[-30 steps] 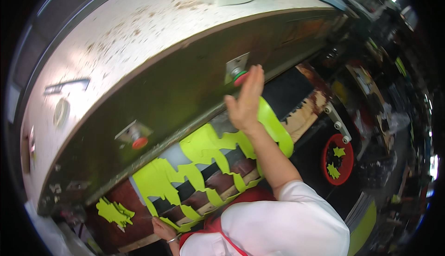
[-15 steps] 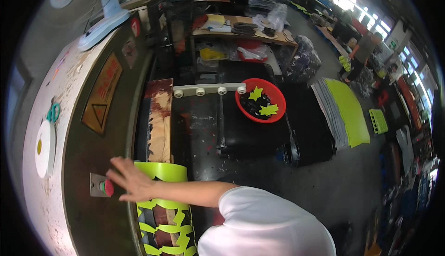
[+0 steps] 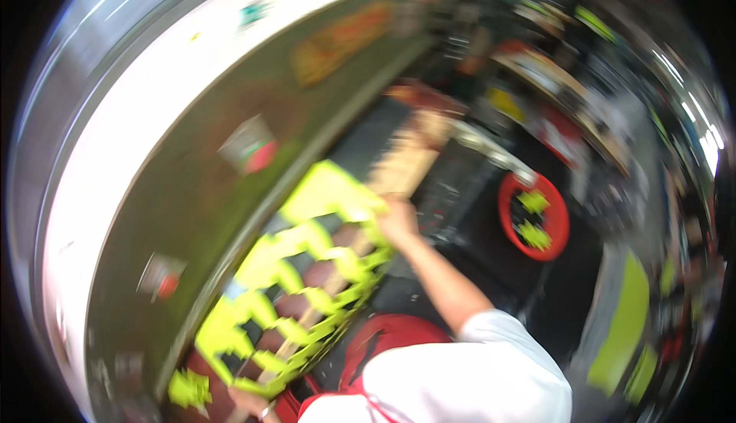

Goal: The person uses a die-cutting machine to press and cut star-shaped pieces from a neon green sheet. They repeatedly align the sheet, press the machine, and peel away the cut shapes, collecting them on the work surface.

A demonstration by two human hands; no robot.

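A bright yellow-green sheet (image 3: 326, 189) full of cut-out holes lies along a long low bed beside the machine. My right hand (image 3: 399, 222) is at its far corner, fingers closed round the edge, though blur softens them. At the near corner, low in the picture, my left hand (image 3: 247, 401) with a band on its wrist also closes on the sheet's edge; part of it is cut off by the frame. Next to that hand lies a small pile of yellow-green cut pieces (image 3: 189, 388). Dark red and wooden surfaces show through the holes.
The machine's dark green wall (image 3: 207, 185) runs along the left, carrying two red-button panels (image 3: 259, 155). A red basin (image 3: 565, 227) with yellow-green pieces sits on black stacked material at right. Beyond it stands a stack of grey and yellow-green sheets (image 3: 625, 323).
My right hand has left the red button area and now holds the sheet's far corner. My left hand has come into view. The view has swung left and is blurred.
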